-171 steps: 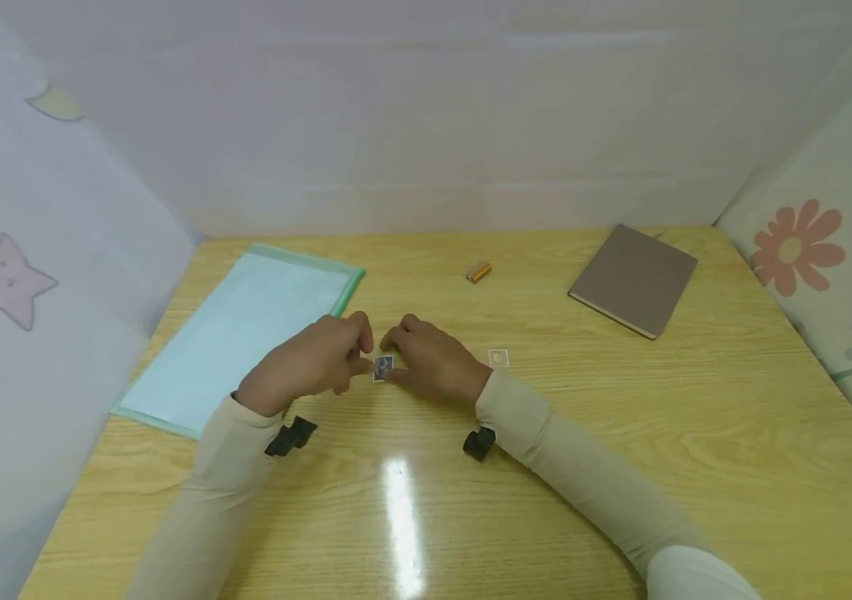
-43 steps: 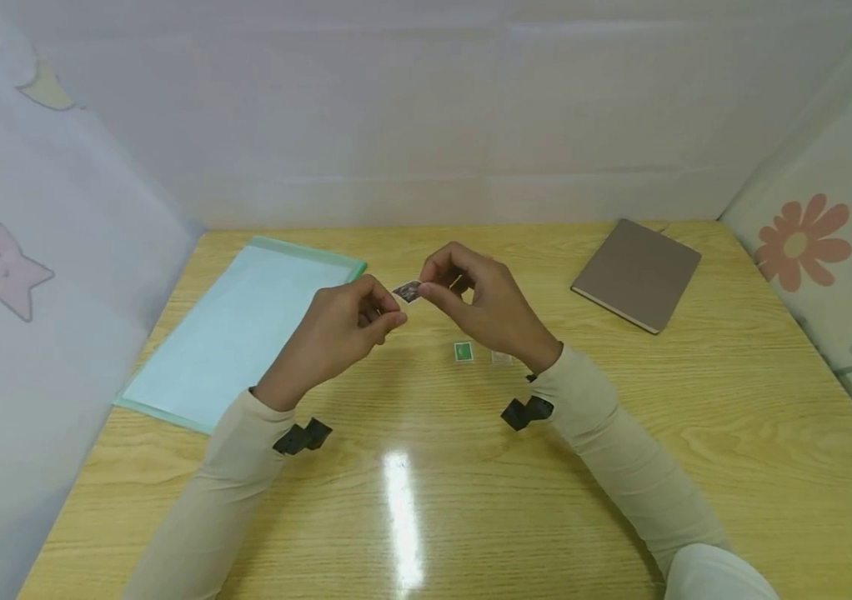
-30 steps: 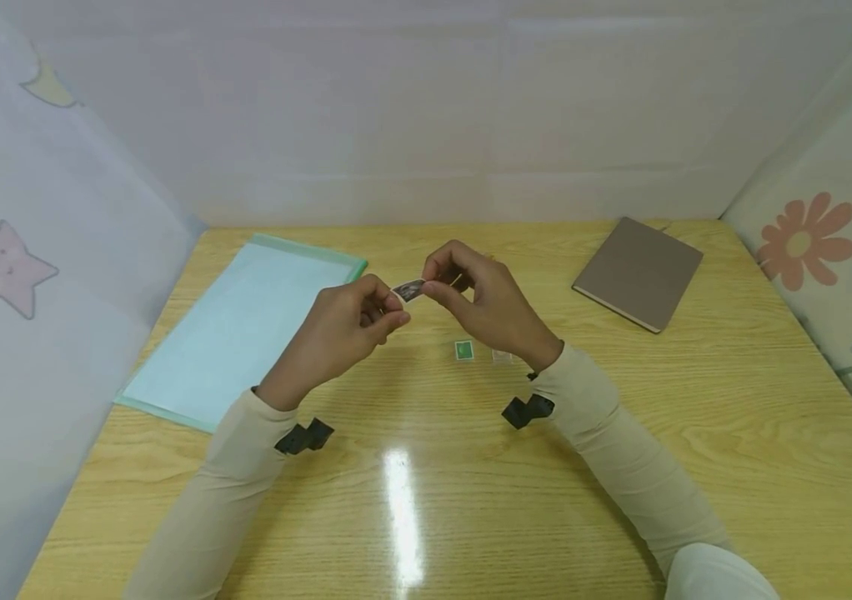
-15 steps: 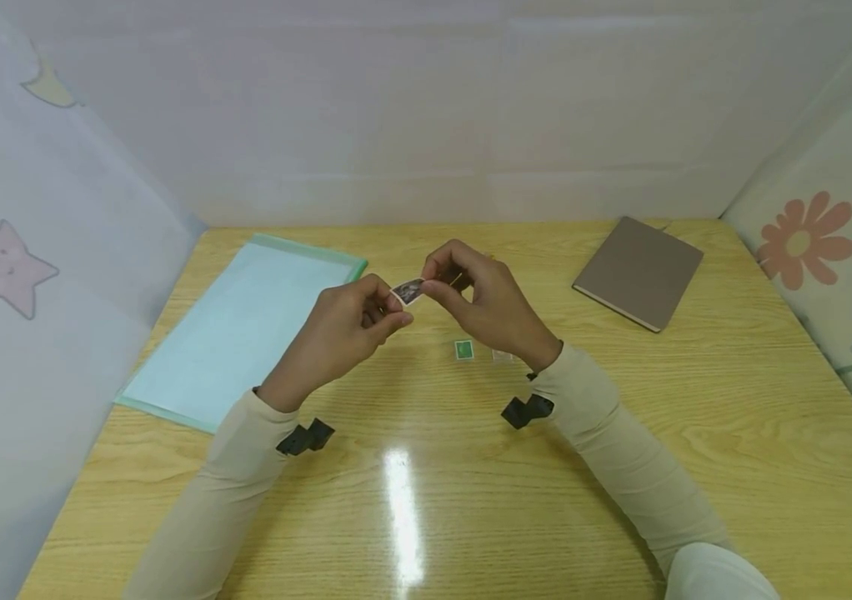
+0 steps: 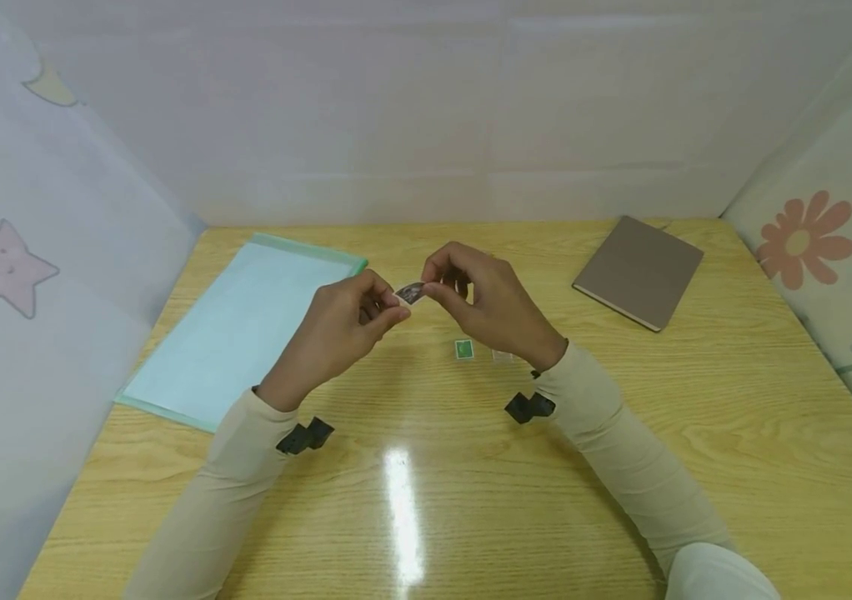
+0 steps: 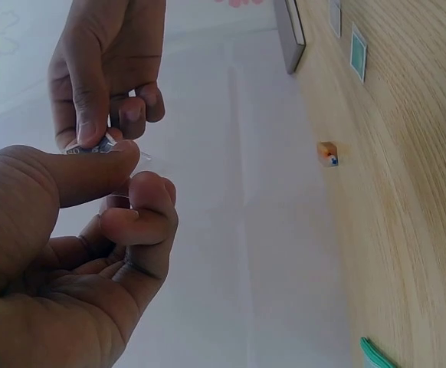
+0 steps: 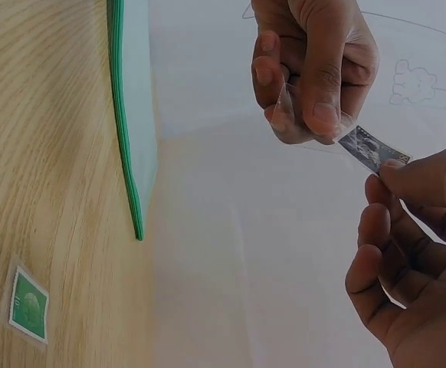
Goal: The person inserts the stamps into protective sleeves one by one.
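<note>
Above the table, a dark picture stamp with a white border [image 7: 370, 147] spans the space between both hands, bowed a little. My right hand [image 5: 489, 296] pinches one end of the stamp between thumb and fingertip. My left hand [image 5: 339, 333] pinches a small clear plastic sleeve [image 7: 286, 107] between thumb and fingers, and the stamp's other end overlaps that sleeve. Below, a green stamp [image 5: 464, 349] in a clear sleeve lies on the table, beside a pale stamp [image 5: 502, 357] partly covered by my right wrist in the head view.
At the left lies a pale sheet folder with a green edge [image 5: 246, 325]. A brown notebook [image 5: 639, 275] rests at the back right. The left wrist view shows a small orange block [image 6: 327, 153] on the table, hidden behind my right hand in the head view.
Several seconds ago the dark stamp lay on the table between both hands; now it is raised and pinched. The green stamp has come into sight. Lately only slight finger shifts and bending of the stamp.
</note>
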{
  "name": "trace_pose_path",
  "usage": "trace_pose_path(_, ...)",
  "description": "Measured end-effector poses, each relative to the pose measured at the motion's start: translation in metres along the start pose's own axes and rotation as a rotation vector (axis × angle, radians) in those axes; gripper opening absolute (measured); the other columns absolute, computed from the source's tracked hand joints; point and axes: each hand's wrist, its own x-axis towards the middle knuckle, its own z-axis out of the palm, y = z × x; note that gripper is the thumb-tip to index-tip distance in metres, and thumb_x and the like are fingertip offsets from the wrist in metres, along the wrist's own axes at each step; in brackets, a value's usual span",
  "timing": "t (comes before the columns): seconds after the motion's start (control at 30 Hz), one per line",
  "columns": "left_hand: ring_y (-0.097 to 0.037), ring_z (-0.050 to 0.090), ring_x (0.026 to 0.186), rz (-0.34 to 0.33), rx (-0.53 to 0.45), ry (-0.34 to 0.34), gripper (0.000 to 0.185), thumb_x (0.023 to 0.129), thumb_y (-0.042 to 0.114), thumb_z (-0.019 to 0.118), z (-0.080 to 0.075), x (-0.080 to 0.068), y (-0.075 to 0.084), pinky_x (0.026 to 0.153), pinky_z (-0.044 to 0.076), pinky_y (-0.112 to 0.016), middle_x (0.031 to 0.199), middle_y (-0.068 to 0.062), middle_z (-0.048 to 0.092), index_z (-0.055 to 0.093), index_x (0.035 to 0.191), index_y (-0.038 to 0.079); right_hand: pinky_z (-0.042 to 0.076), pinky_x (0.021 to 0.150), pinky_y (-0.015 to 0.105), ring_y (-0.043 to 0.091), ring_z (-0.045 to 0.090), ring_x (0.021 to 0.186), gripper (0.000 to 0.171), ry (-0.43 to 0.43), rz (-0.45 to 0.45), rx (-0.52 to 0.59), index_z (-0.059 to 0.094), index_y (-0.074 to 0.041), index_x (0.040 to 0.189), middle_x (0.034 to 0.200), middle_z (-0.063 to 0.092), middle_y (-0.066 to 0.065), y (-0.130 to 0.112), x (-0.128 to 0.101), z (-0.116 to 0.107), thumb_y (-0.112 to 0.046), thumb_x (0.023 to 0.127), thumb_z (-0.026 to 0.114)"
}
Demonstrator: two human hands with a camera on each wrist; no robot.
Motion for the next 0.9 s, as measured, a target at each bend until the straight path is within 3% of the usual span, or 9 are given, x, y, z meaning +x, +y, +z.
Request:
trace_pose_path(0.57,-0.010,0.060,0.063,0.004,0.017,0.003,0.019,0.097,0.028,0.069,0.0006,0.0008,0.0001,0.052,0.049,-0.031,0.084,0.004,0.065,0.058,0.100,0.013,0.045,0.060,0.028,0.009,0.052,0.069,0.007,-0.012,0.015,-0.030,0.061,-0.011,0.103,0.089,0.059,-0.005,-0.0031,0.0004,-0.0029,-0.014,0.099,0.065)
trace_pose_path(0.9,-0.011,0.060,0.063,-0.002,-0.002,0.006,0.017,0.097,0.026,0.069,0.0005,0.0013,0.0017,0.053,0.050,-0.031,0.085,0.003,0.066,0.058,0.101,0.013,0.049,0.060,0.031,0.007,0.054,0.069,0.007,0.003,0.017,-0.021,0.061,-0.011,0.103,0.089,0.060,-0.007,-0.0028,-0.0004,-0.0031,-0.013,0.099,0.066)
